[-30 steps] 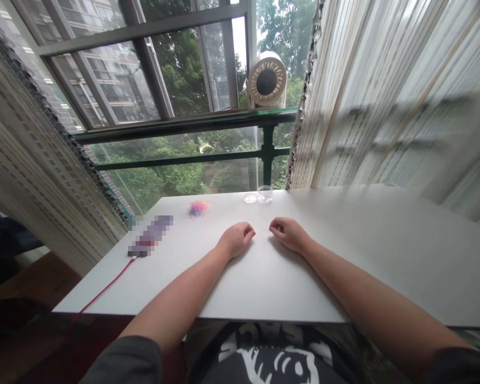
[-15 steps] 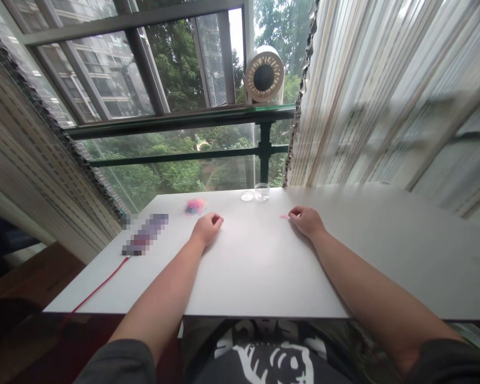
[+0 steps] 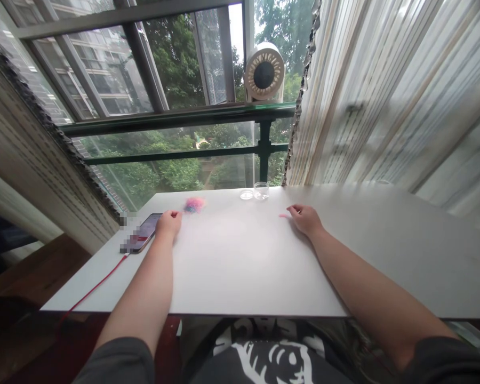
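My left hand [image 3: 169,223] is over the table beside the phone's [image 3: 146,230] far right corner, partly covering it. Its fingers are curled together; whatever they hold, if anything, is too small to make out. Just beyond the fingertips lies a fuzzy pile of tiny pink, blue and orange pieces [image 3: 194,205]. My right hand [image 3: 305,218] rests low on the right side of the table, fingertips slightly apart. A thin pink strip [image 3: 282,216] lies on the white surface right by those fingertips; I cannot tell whether they touch it.
A clear round container [image 3: 261,191] and a clear lid [image 3: 247,196] stand at the far edge of the white table [image 3: 244,266]. A red cable [image 3: 98,285] runs from the phone off the near left edge. Behind are a window rail, a white fan [image 3: 264,73] and curtains [image 3: 344,106].
My left hand has moved left, from the middle of the table to beside the phone and the colourful pile. My right hand stays nearly in place, its fingertips lifted slightly off the pink strip.
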`<move>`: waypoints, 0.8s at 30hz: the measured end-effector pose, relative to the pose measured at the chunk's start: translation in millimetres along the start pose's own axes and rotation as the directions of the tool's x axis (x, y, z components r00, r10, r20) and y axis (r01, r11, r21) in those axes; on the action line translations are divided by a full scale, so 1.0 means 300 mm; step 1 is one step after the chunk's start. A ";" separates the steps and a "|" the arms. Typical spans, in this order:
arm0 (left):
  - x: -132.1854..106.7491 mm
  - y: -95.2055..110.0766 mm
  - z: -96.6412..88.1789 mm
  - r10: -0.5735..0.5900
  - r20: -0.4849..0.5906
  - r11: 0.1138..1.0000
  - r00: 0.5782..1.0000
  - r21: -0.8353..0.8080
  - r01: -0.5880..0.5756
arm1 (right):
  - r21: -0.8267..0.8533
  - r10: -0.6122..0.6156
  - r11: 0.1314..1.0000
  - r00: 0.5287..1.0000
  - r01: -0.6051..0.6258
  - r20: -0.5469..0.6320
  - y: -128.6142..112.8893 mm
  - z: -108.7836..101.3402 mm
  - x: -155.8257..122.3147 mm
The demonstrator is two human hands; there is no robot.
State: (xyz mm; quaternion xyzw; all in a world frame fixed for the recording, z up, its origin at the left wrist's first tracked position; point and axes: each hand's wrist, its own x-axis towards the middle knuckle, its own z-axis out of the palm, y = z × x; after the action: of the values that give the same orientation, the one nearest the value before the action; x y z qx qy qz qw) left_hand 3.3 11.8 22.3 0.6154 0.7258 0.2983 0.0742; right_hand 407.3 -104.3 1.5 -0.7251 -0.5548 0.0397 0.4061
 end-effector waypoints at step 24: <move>0.002 -0.022 0.061 -0.016 0.011 0.999 1.000 0.051 0.016 | 0.134 -0.253 0.967 0.885 0.217 0.392 -0.119 0.030 -0.103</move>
State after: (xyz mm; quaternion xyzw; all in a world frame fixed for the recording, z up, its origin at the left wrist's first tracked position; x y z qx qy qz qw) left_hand 6.4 18.1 4.1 0.6130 0.7377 0.2753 0.0651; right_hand 363.3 -123.2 6.0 -0.6101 -0.7083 0.1638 0.3150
